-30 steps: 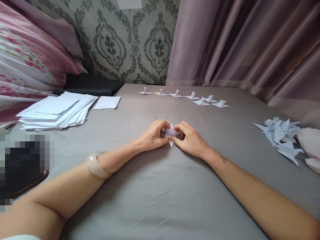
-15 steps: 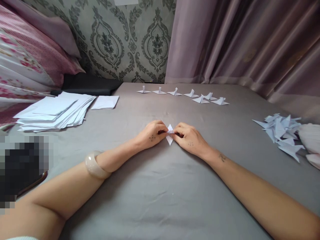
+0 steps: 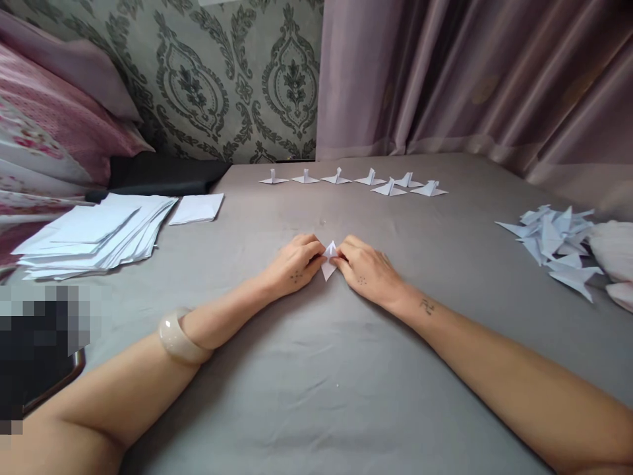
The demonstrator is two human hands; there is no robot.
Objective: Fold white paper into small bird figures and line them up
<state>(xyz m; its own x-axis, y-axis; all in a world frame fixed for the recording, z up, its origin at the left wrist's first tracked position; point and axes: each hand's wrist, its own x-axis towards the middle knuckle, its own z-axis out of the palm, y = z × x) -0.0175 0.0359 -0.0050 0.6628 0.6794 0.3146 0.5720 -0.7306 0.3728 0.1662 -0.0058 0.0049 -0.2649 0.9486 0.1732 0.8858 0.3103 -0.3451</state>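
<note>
White paper, folded into a small, crisply creased diamond, with one tip toward the far wall and the other toward the body. Pinched at its left edge by the left hand, at its right edge by the right hand, midway across the grey cloth. By count: one diamond between the fingers; seven folded birds near the far edge, five behind and two in front; one large stack and one small stack at left; one pile of pointed paper shapes at right, too tangled to number.
</note>
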